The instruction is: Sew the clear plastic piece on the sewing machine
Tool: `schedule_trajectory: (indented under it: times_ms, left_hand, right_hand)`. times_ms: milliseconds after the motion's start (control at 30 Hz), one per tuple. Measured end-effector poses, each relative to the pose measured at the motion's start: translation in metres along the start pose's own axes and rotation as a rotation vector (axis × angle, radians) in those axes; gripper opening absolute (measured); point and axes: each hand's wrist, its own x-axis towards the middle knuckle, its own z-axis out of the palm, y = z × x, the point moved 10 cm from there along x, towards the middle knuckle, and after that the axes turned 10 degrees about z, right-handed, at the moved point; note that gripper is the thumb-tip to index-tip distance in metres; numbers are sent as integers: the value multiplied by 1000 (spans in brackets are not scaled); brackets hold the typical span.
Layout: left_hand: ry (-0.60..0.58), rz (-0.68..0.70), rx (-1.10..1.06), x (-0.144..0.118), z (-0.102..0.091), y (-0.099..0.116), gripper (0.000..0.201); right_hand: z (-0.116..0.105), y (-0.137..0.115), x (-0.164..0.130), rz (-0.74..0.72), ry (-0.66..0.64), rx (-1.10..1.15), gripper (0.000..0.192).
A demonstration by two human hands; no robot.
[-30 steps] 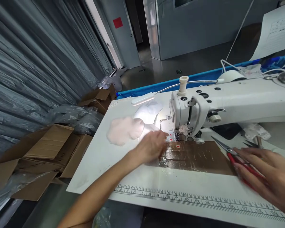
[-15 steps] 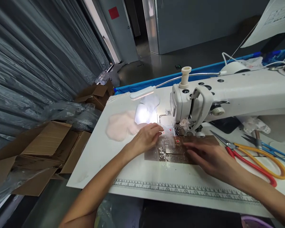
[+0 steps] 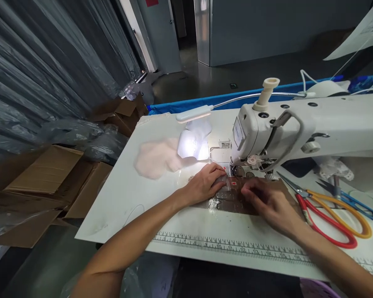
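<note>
The left hand (image 3: 207, 184) lay palm down on the left part of a glossy, wrinkled brown sheet (image 3: 240, 205), fingers bent close together; I could not tell whether they pinched anything. The right hand (image 3: 272, 203) was at the sheet's right part, its thumb and forefinger close together, any grip hidden. The flat sheet lay on the smooth white table (image 3: 112, 207), just before the sewing machine's (image 3: 298, 128) needle area. Beyond were rumpled, filmy white fabric (image 3: 189, 142) and peach fabric (image 3: 153, 159); rightward, 2 metal scissors, 1 red-and-orange-looped (image 3: 332, 236), 1 blue-handled (image 3: 362, 205).
</note>
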Motion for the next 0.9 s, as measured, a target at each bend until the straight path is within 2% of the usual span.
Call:
schedule_trajectory:
  times_ms: [133, 200, 233, 300, 433, 533, 633, 733, 833, 900]
  left_hand:
    - [15, 16, 9, 0, 1, 2, 24]
    - [22, 25, 17, 0, 0, 3, 24]
    - [24, 27, 21, 0, 1, 3, 24]
    - [34, 32, 31, -1, 0, 4, 24]
    - [68, 16, 39, -4, -1, 3, 28]
    - [79, 12, 32, -5, -1, 1, 29]
    - [71, 16, 38, -6, 0, 1, 27]
    - [51, -2, 58, -6, 0, 0, 27]
    - [41, -11, 73, -6, -1, 1, 27]
    - [34, 15, 71, -5, 0, 5, 25]
  right_hand:
    - [-1, 0, -12, 46, -129, 348, 32]
    - [4, -2, -14, 76, -189, 419, 38]
    - [4, -2, -13, 87, -189, 379, 42]
    - [0, -2, -6, 74, -107, 156, 48]
    - [-1, -7, 12, -19, 79, -300, 40]
    - [6, -10, 23, -5, 183, -488, 41]
    - [13, -15, 27, 6, 209, -533, 38]
    - [10, -16, 24, -7, 175, -364, 32]
    - [6, -13, 18, -40, 46, 19, 28]
    - [7, -5, 16, 8, -30, 246, 30]
